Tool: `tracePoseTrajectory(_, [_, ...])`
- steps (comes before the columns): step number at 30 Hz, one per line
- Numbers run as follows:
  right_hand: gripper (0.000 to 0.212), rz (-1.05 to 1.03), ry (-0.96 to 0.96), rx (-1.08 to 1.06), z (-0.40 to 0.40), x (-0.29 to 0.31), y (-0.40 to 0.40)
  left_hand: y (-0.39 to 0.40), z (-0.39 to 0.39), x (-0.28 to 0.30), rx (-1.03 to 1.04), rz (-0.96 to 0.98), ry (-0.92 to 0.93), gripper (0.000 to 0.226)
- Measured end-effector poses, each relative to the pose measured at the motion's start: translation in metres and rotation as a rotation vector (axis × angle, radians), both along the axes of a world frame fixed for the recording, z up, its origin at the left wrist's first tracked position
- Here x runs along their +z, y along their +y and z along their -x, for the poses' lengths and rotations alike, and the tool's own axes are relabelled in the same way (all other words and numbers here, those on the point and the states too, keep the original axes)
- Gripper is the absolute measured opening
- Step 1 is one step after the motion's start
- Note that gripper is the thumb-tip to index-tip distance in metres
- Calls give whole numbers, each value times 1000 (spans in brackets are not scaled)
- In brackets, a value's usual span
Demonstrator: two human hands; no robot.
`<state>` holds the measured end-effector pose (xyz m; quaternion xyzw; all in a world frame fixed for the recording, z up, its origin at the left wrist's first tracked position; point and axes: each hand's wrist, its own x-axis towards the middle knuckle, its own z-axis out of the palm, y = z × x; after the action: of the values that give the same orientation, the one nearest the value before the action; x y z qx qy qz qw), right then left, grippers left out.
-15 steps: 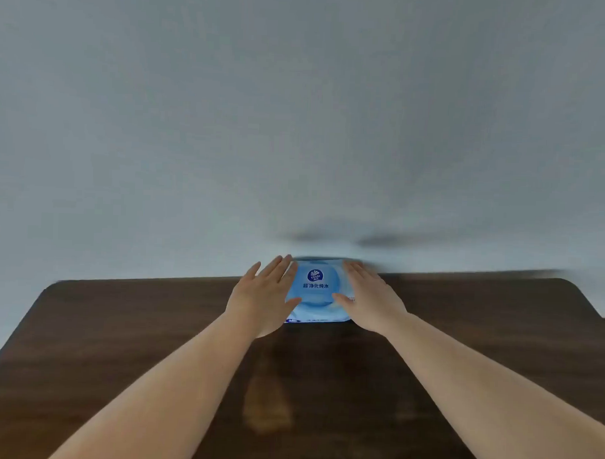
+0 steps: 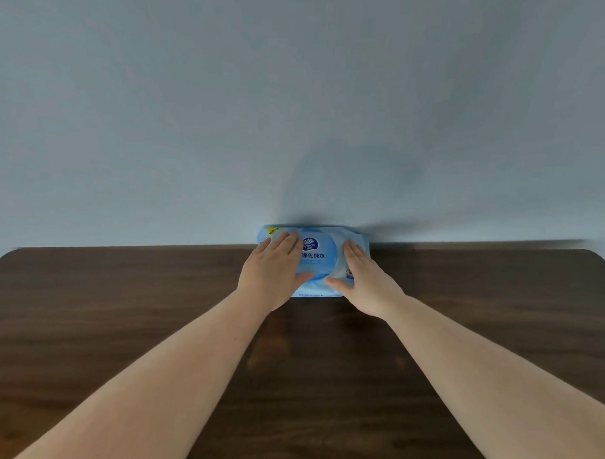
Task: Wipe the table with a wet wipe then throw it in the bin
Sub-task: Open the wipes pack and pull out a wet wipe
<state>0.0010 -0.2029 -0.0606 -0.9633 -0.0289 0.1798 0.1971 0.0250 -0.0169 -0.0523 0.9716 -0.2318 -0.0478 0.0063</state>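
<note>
Blue soft-plastic wet wipe pack (image 2: 315, 260) with round lid and white Vinda logo sits flat at the far edge of the dark brown wooden table (image 2: 120, 308), back side against the pale grey-blue wall (image 2: 298, 109).

Left hand (image 2: 273, 274) lies on the pack's left half, palm down, fingers straight and together, tips reaching toward the pack's far-left corner, thumb across the lid's near edge. Flat press, nothing pinched.

Right hand (image 2: 364, 283) lies on the pack's right half, palm down, fingers extended to the far-right corner, thumb pointing in toward the lid's near rim, thumbs near each other but apart. Also flat, no closed grip.

Lid looks closed. Both bare forearms run from the pack toward the table's near edge.
</note>
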Motion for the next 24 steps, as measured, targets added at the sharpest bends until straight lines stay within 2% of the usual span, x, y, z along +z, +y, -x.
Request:
tracePoseTrajectory(8, [81, -8, 17, 15, 1, -5, 0, 4, -6, -1, -46, 84, 22, 65])
tracePoseTrajectory(9, [81, -9, 25, 19, 1, -6, -1, 2, -6, 0, -37, 125, -19, 64])
tracePoseTrajectory(12, [81, 4, 30, 39, 0, -8, -3, -5, -10, 12, 133, 336, -154, 71])
tracePoseTrajectory(14, [81, 6, 31, 38, 0, -9, -4, -10, -16, 20, 268, 415, -114, 51])
tracePoseTrajectory(16, [81, 10, 33, 31, 1, -9, -4, -15, -16, 25, 398, 489, -168, 42])
tracePoseTrajectory(19, [80, 13, 31, 34, 1, -10, -5, -21, -12, 22, 578, 519, -44, 39])
tracePoseTrajectory(22, [80, 12, 32, 39, 1, -13, -7, -32, -4, 14, 526, 551, 52, 37])
tracePoseTrajectory(24, [80, 3, 30, 35, 1, -13, -7, -39, 2, 10, 432, 517, 53, 55])
